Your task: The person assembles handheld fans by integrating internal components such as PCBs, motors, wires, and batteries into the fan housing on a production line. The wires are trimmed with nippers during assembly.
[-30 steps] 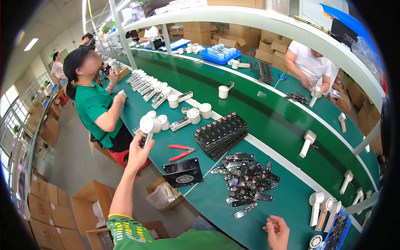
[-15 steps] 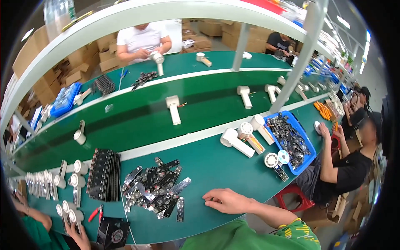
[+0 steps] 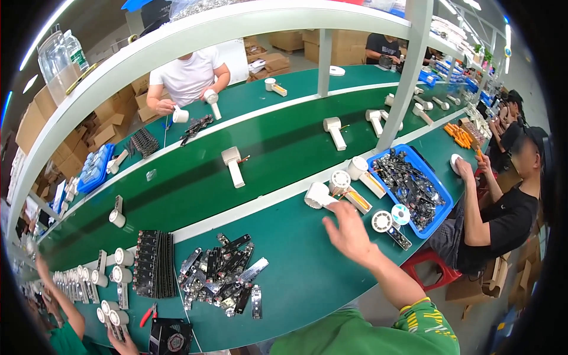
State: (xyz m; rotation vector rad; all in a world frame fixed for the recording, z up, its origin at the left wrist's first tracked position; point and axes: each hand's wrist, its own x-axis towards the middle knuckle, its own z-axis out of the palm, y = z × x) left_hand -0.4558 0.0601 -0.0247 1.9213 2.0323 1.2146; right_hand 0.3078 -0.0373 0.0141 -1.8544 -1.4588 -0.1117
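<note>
My right hand (image 3: pixel 350 234) is stretched over the near right part of the green bench, its thumb apart from its fingers. The fingertips reach the handle of a white handheld fan housing (image 3: pixel 316 194) and cover part of it; whether they touch it I cannot tell. Beside it lie two more white fan housings (image 3: pixel 340 181) (image 3: pixel 357 167) with orange wires in their handles. Closer to me are a round-headed fan piece with a circuit board (image 3: pixel 382 221) and a white-and-blue disc (image 3: pixel 400 214). My left hand is out of view.
A blue tray (image 3: pixel 441 228) of small dark parts stands on the right. Loose circuit boards (image 3: pixel 222 275) form a pile, beside stacked board panels (image 3: pixel 154 263). Red-handled pliers (image 3: pixel 147 315) lie left. White housings sit along the green conveyor (image 3: pixel 195 183). Co-workers sit left, right and opposite.
My right hand has moved forward from the near bench surface to the white fan housing. The view has shifted. The person opposite now holds a second white piece.
</note>
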